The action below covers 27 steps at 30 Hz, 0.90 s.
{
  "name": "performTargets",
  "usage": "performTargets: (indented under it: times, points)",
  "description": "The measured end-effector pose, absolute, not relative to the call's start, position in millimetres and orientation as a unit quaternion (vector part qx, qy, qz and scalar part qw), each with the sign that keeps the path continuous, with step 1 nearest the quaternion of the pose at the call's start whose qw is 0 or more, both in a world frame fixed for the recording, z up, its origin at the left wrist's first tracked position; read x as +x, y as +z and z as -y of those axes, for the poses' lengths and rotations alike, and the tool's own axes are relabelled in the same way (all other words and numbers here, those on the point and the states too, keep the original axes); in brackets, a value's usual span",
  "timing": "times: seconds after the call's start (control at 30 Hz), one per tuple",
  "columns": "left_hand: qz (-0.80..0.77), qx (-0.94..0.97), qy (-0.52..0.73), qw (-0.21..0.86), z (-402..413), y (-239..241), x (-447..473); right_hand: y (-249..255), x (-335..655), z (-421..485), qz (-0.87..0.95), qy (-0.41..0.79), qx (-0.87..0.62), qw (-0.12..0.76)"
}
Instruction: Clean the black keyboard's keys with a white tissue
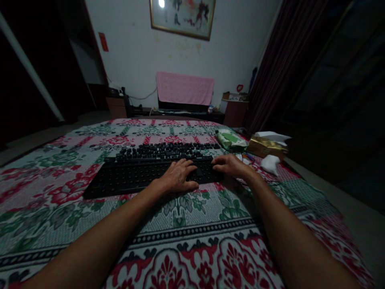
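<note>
A black keyboard (pixel 132 176) with its keycaps off lies on the patterned cloth, its bare key positions showing in rows. My left hand (pixel 179 176) rests over its right half, fingers spread and thumb stretched along the front edge. At the keyboard's right end, my right hand (pixel 230 165) has its fingers and thumb curled together down at the number pad. Whatever sits between those fingertips is too small and dark to make out. Loose black keycaps (pixel 168 149) are spread in a long band just behind the keyboard.
To the right stand a green and white packet of wipes (pixel 231 139) and a gold tissue box (pixel 266 146), with a crumpled white tissue (pixel 270 164) in front. Small items lie beside my right hand. Farther back, a pink towel (pixel 185 88) covers a screen by the wall.
</note>
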<state>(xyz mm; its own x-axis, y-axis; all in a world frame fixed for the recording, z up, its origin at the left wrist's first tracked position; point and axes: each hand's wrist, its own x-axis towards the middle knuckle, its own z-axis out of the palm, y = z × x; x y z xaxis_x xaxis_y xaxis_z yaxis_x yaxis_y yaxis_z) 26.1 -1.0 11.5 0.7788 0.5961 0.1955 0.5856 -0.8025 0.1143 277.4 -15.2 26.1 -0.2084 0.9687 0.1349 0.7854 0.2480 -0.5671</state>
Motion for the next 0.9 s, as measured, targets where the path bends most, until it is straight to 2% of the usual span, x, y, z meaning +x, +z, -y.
performTargets:
  times: [0.17, 0.5, 0.9]
  points:
    - [-0.321, 0.941, 0.107, 0.018, 1, 11, 27, 31, 277, 24, 0.746, 0.207, -0.605, 0.186]
    - [-0.329, 0.939, 0.098, 0.036, 1, 13, 28, 46, 289, 33, 0.731, 0.325, -0.577, 0.163]
    - [-0.324, 0.941, 0.094, 0.033, 2, 13, 28, 38, 311, 32, 0.717, 0.292, -0.609, 0.173]
